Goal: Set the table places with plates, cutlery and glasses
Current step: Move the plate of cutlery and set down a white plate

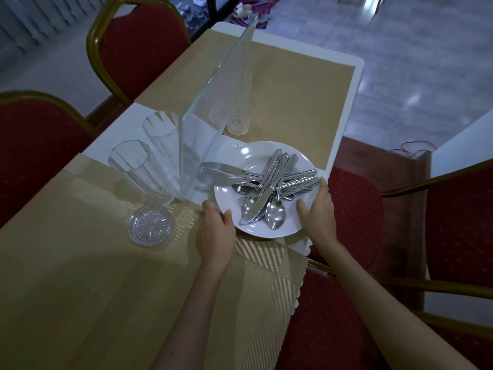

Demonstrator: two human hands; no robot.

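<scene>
Table point(80, 276): tan mats, glass divider point(213, 108) standing across the middle
Plate point(234, 188): white, near edge by the divider, probably heavy-ish and slick, best held at opposite rims, kept level
Hands: left point(214, 233) and right point(317, 212) both grasping the rim
Glasses point(138, 172): left of plate, fragile
Cutlery point(266, 188): loose pile on plate, will likely slide if tipped
</scene>
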